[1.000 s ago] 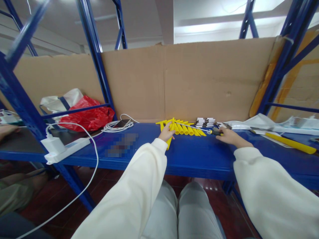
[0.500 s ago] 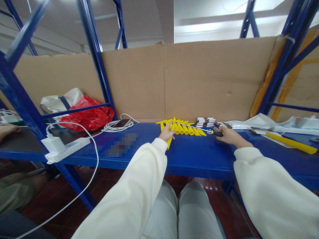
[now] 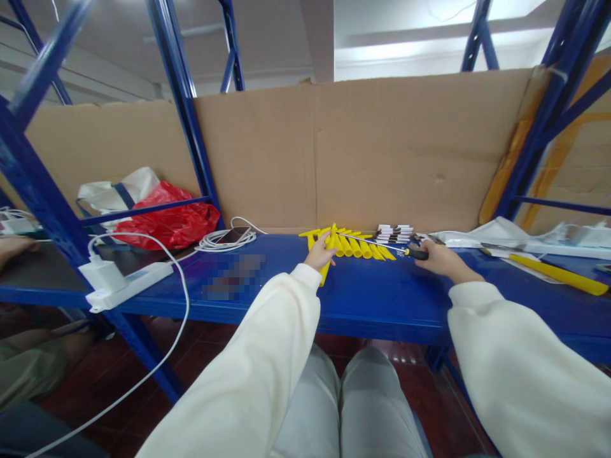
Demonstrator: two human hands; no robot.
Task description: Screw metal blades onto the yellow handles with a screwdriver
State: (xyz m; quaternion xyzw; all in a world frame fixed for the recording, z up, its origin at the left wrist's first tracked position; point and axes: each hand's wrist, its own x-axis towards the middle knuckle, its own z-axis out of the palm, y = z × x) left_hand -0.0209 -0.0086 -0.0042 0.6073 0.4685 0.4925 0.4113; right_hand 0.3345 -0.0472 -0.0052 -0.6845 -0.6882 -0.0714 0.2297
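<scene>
Both arms in cream sleeves reach straight forward from the lap to the blue shelf [image 3: 382, 299], wrists low and close to its surface. The left grip [image 3: 319, 254], at about 11 o'clock from the knees, lies palm down with the fingers curled around one yellow stick [image 3: 325, 275]. The stick's lower end pokes out toward the body and its upper end points at 12 o'clock. It sits at the left edge of a fanned row of yellow sticks [image 3: 358, 246] lying flat against the cardboard [image 3: 382, 146] back wall.

The right grip [image 3: 436, 258], at about 1 o'clock, is clenched on the dark handle of a screwdriver [image 3: 414, 253]. The thin shaft runs toward 10 o'clock, across the top of the row, toward the left grip. A small stack of black-and-white pieces [image 3: 394, 234] lies just beyond the shaft. A coiled white cable [image 3: 217, 242] rests well apart at 10 o'clock.
</scene>
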